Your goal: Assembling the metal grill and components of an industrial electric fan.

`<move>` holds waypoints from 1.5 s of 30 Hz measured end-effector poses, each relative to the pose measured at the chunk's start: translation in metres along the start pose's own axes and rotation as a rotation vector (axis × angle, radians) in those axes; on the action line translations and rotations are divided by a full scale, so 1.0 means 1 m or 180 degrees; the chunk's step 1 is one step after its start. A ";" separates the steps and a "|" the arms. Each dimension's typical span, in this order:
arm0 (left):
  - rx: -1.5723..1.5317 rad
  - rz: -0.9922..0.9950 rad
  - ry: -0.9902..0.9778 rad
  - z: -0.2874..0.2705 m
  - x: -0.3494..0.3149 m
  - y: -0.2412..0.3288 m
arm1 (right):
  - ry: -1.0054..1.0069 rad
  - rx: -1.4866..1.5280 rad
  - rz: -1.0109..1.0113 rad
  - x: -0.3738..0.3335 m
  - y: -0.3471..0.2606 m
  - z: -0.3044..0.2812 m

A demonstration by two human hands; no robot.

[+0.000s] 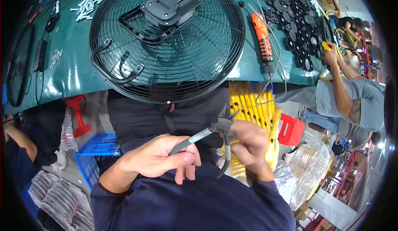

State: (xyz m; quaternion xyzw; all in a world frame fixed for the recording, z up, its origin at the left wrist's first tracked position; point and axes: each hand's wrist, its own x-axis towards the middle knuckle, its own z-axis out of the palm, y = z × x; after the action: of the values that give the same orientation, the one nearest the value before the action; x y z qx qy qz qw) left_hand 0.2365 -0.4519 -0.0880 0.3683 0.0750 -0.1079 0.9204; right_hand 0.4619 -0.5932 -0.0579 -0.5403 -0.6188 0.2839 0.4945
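Note:
In front of my lap, my left hand (163, 155) is closed around one leg of a dark grey bent tube handle (199, 136). The tube's other part curves down beside my right hand. A black fitting (224, 124) shows at the bend, blurred. My right hand (250, 143), smeared by motion, has its fingers curled in against that fitting; what they pinch is hidden. Beyond my hands, a large round black wire fan guard (199, 65) lies on the table's near edge. It carries a black box-shaped housing (172, 3) and a curved black handle (118, 75).
On the green table (74, 44) are loose screws (93, 1), an orange and black electric screwdriver (262, 40) with a cable, and many black round parts (292, 21). Below stand a blue crate (97, 150), yellow tubes (253, 110) and a red stool (289, 129). Co-workers are at both sides.

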 end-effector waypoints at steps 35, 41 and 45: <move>0.0669 0.0944 0.0601 -0.037 0.023 -0.062 | -0.1445 0.2262 0.4004 0.026 -0.022 0.009; -0.0483 0.1019 0.1845 -0.083 0.020 -0.067 | -0.2060 -0.0309 0.2707 0.052 -0.027 0.009; -0.0644 0.1546 0.1598 -0.104 0.024 -0.067 | -0.1701 0.0858 0.4138 0.071 -0.031 0.012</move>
State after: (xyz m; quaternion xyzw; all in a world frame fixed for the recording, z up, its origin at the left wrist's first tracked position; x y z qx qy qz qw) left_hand 0.2360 -0.4303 -0.2124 0.2975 0.2192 0.2156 0.9039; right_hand 0.4439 -0.5320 -0.0132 -0.6459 -0.2311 0.7178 0.1192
